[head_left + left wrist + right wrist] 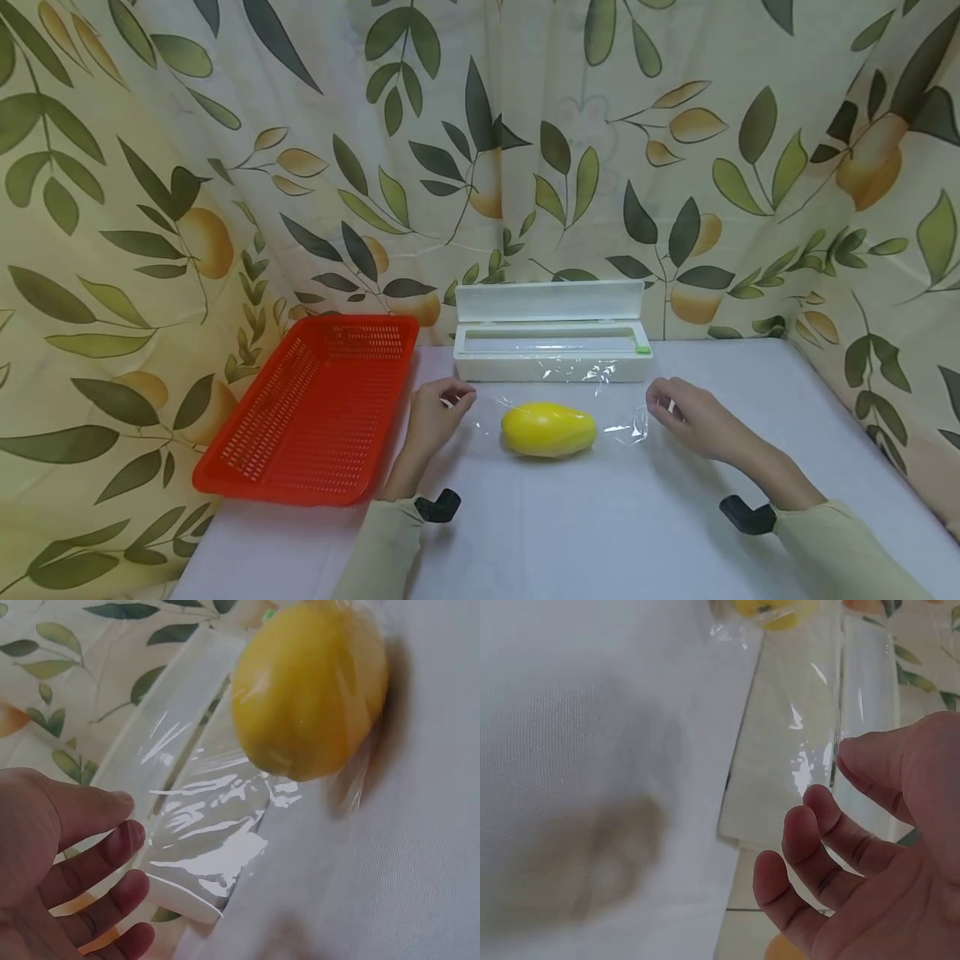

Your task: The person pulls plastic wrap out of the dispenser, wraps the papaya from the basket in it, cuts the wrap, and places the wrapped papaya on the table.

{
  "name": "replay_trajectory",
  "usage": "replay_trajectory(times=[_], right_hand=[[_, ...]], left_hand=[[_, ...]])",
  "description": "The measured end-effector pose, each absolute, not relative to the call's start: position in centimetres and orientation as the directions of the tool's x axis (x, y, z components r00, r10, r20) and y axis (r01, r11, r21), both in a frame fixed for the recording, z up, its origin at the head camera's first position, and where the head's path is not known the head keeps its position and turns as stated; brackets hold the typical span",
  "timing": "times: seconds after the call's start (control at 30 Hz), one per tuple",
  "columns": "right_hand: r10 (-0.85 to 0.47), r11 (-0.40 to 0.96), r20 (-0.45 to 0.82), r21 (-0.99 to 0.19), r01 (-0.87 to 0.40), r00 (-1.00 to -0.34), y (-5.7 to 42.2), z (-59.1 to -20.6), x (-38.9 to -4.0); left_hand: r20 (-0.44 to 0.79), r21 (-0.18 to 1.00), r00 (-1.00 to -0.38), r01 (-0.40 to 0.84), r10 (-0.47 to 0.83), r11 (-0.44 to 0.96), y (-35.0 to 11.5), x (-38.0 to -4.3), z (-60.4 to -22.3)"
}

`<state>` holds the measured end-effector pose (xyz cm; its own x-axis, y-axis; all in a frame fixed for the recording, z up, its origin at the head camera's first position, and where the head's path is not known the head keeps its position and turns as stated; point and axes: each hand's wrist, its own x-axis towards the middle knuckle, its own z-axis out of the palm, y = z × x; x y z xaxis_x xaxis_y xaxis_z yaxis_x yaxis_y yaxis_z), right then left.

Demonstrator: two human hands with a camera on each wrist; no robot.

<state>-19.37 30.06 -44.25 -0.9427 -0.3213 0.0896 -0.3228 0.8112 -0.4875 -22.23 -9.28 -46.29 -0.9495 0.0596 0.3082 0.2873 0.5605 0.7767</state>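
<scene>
A smooth, elongated yellow fruit [548,430] lies on the white table, with clear cling film [630,427] spread around it. Glossy creases of the film [217,847] show in the left wrist view, running from the fingers toward the fruit [311,694]. To the fruit's left, my left hand [438,417] pinches one side of the film between thumb and index finger. On the opposite side my right hand [693,417] pinches the film's other edge. Behind the fruit stands a white cling film box [551,367], its lid [549,302] raised, with film hanging over its front.
A red perforated plastic basket [300,417] stands left of my left hand. On the box's right end sits a small green piece [642,351]. A leaf-and-fruit patterned curtain [525,167] surrounds the back and sides of the table [585,533].
</scene>
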Motion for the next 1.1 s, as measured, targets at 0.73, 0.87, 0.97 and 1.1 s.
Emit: replay_trajectory(times=[0.73, 0.87, 0.97, 1.1], right_hand=[[-0.283, 0.822, -0.018, -0.519, -0.233, -0.959, 30.6, -48.8, -21.6], [-0.258, 0.833, -0.04, -0.515, -0.201, -0.965, 30.5, -49.1, -21.6], [-0.24, 0.84, -0.052, -0.511, -0.181, -0.969, 30.3, -49.3, -21.5], [-0.236, 0.844, -0.067, -0.508, -0.171, -0.969, 30.0, -49.6, -21.5]], left_hand=[[0.081, 0.81, -0.995, 0.096, 0.053, 0.578, -9.8, -24.4, -49.5], [0.075, 0.814, -0.996, 0.092, 0.053, 0.574, -9.6, -24.3, -50.0], [0.052, 0.824, -0.997, 0.074, 0.055, 0.562, -9.6, -24.2, -50.1], [0.034, 0.819, -0.996, 0.072, 0.078, 0.57, -9.7, -24.0, -50.3]])
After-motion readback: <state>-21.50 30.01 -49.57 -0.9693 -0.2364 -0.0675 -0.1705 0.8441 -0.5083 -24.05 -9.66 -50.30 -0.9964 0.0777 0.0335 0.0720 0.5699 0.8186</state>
